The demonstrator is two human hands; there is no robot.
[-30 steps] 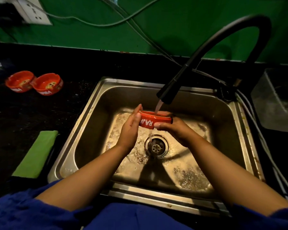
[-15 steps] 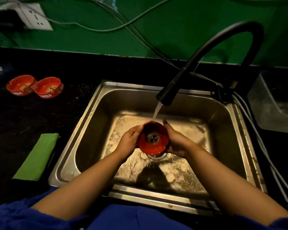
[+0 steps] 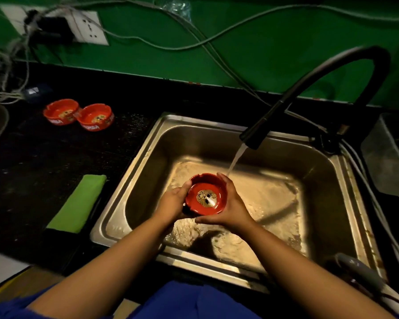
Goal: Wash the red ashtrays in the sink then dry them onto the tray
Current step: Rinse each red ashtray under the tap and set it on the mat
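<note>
Ashtray (image 3: pixel 206 195): red, glossy, wet. Held over the sink (image 3: pixel 129 180) centre, with the water stream (image 3: pixel 236 160) at its 1 o'clock. Left hand (image 3: pixel 171 203) grips the 9 o'clock wall and right hand (image 3: pixel 230 208) grips the 3 o'clock wall. Probably rigid, slippery and chippable; best held by opposite walls.
</note>
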